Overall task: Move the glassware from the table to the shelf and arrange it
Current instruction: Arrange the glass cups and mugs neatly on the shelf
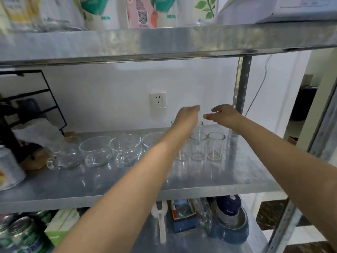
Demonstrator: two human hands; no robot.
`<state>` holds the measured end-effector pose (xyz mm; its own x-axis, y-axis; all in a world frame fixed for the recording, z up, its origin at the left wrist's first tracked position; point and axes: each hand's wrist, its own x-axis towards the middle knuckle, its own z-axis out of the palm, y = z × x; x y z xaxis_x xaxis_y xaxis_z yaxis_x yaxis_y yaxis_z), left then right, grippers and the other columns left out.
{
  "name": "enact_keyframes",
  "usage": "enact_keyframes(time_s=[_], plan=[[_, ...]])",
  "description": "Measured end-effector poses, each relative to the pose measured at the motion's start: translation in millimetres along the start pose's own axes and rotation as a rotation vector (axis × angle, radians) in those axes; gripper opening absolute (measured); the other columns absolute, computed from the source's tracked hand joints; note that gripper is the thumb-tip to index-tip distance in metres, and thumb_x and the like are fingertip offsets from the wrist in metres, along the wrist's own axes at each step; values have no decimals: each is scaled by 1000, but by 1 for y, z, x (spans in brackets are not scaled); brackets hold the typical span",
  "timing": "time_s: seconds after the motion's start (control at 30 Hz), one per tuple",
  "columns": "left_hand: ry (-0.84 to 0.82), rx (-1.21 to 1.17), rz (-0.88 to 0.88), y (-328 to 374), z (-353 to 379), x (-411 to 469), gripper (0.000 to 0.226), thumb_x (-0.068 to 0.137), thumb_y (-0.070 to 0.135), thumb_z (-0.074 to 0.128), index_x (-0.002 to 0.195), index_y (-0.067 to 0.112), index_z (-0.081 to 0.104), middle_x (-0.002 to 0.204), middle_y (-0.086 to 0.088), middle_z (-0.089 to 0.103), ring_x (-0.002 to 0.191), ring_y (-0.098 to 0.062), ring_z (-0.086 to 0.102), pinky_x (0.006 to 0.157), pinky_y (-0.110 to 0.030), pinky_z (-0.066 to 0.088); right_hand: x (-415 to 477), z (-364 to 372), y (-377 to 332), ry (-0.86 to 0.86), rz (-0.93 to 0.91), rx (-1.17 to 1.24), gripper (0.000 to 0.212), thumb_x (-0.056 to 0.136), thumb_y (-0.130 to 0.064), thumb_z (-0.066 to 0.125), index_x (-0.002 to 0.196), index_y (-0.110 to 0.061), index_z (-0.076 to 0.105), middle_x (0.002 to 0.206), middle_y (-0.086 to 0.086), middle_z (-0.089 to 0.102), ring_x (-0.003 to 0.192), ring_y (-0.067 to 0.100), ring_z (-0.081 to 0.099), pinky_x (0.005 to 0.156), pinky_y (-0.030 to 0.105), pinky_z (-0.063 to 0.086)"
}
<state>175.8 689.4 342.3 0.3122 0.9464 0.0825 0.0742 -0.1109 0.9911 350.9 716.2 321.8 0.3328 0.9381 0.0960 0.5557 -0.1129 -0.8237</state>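
While above the steel shelf, both hands spread, over cylindrical clear tumblers.

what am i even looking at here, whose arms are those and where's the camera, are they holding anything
There is no machine here. The picture comes from a wide-angle camera worn on a person's head, looking forward and down, so the two bare arms reaching in are that person's own.

The left hand and the right hand hover near each other above a group of tall straight glasses standing upright on a metal shelf. Both hands look open, fingers spread, and neither seems to hold anything, though clear glass is hard to see.

Left of the tall glasses stands a row of rounder glass cups with handles. Further left is a can. A wall socket sits behind, and other shelves above and below hold cartons and cans.
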Motion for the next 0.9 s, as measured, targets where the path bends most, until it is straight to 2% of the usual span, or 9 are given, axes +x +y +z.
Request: enact_keyframes(time_s=[0.17,0.33,0.43,0.53,0.57,0.6,0.63,0.77,0.9], plan=[[49,-6,-136,24,-15,45,30,97,34,44,77,12,47,72,-4,45,65,-18,43,72,-28,38,32,13,-21,-143,-3,-166,79,81,-34,78,140,5,43,140,19,50,127,32,51,108,42,42],[29,22,-192,20,-17,57,31,99,36,42,78,12,46,76,-5,43,68,-18,42,64,-26,36,55,28,-14,-230,39,-208,42,75,-35,83,90,-10,53,86,11,52,76,22,51,67,30,44],[37,55,-193,16,-14,61,37,98,38,45,108,4,54,95,-10,54,88,-25,54,92,-33,46,55,36,-12,-260,57,-216,42,74,-28,84,71,-6,49,74,8,37,61,18,37,59,27,30],[44,62,-180,11,-13,64,43,98,38,45,123,3,51,105,-12,54,94,-27,54,94,-34,44,57,41,-10,-315,70,-268,68,70,-18,86,111,25,52,89,2,34,69,25,38,61,30,30],[44,63,-184,10,-13,65,40,98,37,45,120,5,51,104,-11,53,93,-27,53,90,-33,44,59,43,-9,-324,62,-298,71,69,-17,86,116,24,50,108,39,60,72,26,42,63,31,33],[51,61,-188,9,-13,65,36,98,37,45,114,6,52,102,-11,53,92,-26,52,88,-33,45,61,46,-8,-309,54,-327,65,69,-17,86,110,23,55,80,25,55,70,26,46,64,30,35],[54,58,-194,7,-13,66,34,98,37,45,109,6,52,101,-11,53,91,-26,52,89,-33,45,63,48,-8,-286,46,-343,59,69,-18,86,104,21,60,78,23,57,67,29,52,65,29,37],[40,12,-197,1,-11,67,37,98,36,44,112,4,54,97,-11,54,90,-25,53,87,-31,47,52,40,-14,-199,-3,-322,72,74,-19,84,128,16,52,126,31,59,116,42,59,97,43,50],[-21,-51,-196,5,-1,58,22,98,31,44,87,12,46,79,-4,43,71,-17,44,61,-23,36,37,9,-21,-85,-8,-277,63,76,-17,82,127,9,56,129,23,59,118,35,57,102,43,47]])
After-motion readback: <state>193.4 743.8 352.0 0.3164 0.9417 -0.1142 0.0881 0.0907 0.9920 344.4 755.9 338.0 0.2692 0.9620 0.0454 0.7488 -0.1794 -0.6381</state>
